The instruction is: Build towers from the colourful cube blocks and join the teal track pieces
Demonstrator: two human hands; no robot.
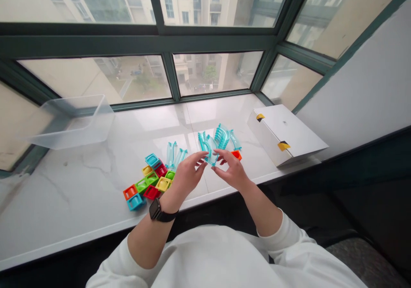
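Observation:
Between my two hands is a clear teal curved track piece (211, 151), held up over the sill. My left hand (190, 170) pinches its left side with thumb and fingers. On its other side, my right hand (231, 169) grips the right edge. Just behind lie more teal curved track pieces (222, 136), some nested together. Two straighter clear pieces (171, 154) rest left of my left hand. Colourful toy blocks (143, 184) in red, yellow, green, blue and orange are grouped beside my left wrist. An orange block (236, 155) shows partly behind my right hand.
A clear plastic bin (73, 132) stands at the left on the white marble sill (90, 181). To the right sits a white box (285, 129) with yellow-and-black tabs. Dark-framed windows (173, 76) border the far edge; the sill's front edge is close to my body.

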